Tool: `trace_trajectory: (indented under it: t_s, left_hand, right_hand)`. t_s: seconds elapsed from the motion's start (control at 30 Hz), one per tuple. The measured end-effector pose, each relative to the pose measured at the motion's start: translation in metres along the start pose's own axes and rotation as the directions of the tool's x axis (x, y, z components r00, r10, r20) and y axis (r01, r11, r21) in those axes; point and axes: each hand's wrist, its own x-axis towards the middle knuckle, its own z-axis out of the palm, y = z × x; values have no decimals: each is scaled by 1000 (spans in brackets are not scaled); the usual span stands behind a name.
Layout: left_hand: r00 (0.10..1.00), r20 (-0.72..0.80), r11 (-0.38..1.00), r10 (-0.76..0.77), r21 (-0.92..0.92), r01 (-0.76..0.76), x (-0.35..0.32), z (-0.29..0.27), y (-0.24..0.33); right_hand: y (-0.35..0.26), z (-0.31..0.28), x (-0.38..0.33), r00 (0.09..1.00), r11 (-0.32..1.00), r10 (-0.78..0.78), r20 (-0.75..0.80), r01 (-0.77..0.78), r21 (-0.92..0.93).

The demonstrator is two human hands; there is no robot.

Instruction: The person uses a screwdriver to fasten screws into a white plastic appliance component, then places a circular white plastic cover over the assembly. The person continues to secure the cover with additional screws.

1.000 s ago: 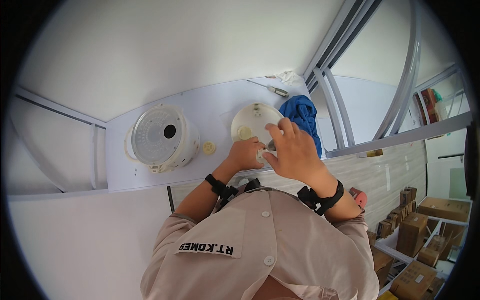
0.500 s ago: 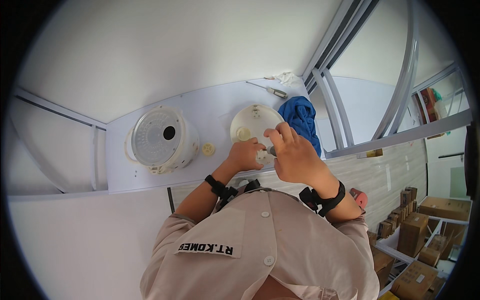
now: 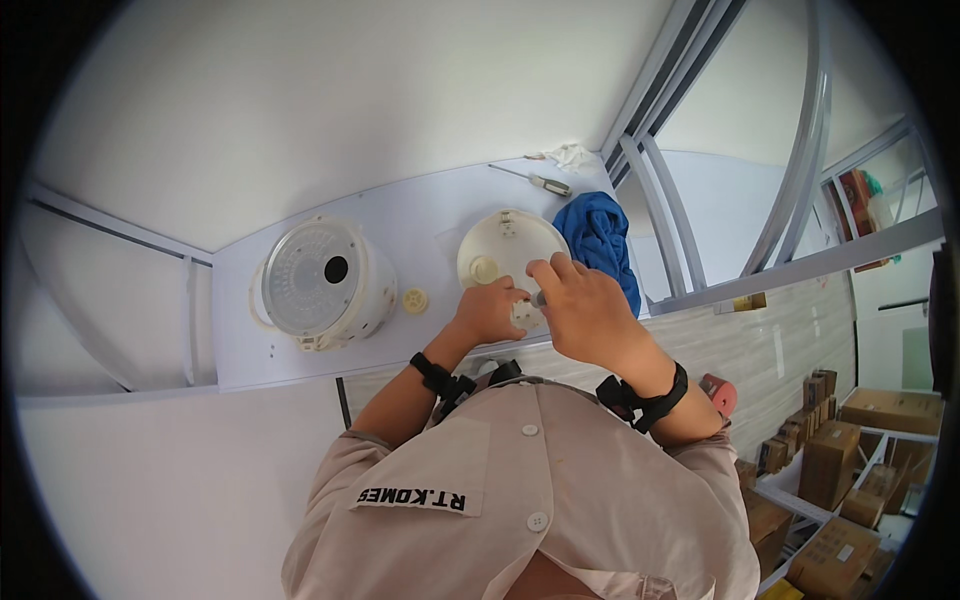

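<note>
A white, round cooker lid (image 3: 535, 245) lies hollow side up near the front of the table, with a fitting at its far rim. My left hand (image 3: 488, 311) is closed on its near edge, thumb and fingers about a small white fitting (image 3: 525, 315) with holes. My right hand (image 3: 588, 308) is bent over the same spot, fingers closed round a short grey tool (image 3: 538, 299), most of it hidden; it looks like a screwdriver. A cream round cap (image 3: 485, 269) sits inside the lid, beside my left hand.
To the left stands a white cooker body (image 3: 383, 290), its vented base facing up. Next to it lies a yellowish slotted disc (image 3: 415, 300). A screwdriver (image 3: 550, 186) and white cloth (image 3: 573, 156) lie at the back; a blue cloth (image 3: 597, 240) is right of the lid.
The view has shifted very slightly. Both hands keep their places at the lid's near edge, and the right fingers have moved only a little round the grey tool.
</note>
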Motion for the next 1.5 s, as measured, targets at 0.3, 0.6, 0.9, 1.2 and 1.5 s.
trace_trajectory:
  t_s: [0.3, 0.6, 0.9, 1.2, 1.5]
  left_hand:
    - [998, -67, 999, -1, -33, -1, -3, 9, -5]
    - [999, 21, 999, -33, -4, 33, 0, -5, 4]
    - [999, -11, 999, -34, -13, 34, -1, 0, 1]
    - [997, -6, 997, -78, -27, 78, -6, -2, 5]
    - [993, -33, 993, -114, 11, 115, -26, -6, 2]
  right_hand:
    - [-8, -12, 8, 998, 999, -1, -60, 4, 46]
    - [-5, 1, 7, 992, 984, 110, 56, -101, -149]
    - [-2, -2, 4, 989, 997, 76, 127, -76, -5]
    - [4, -7, -5, 1000, 971, 1, 29, -8, 239]
    - [13, -13, -14, 940, 886, 239, -243, -109, 451]
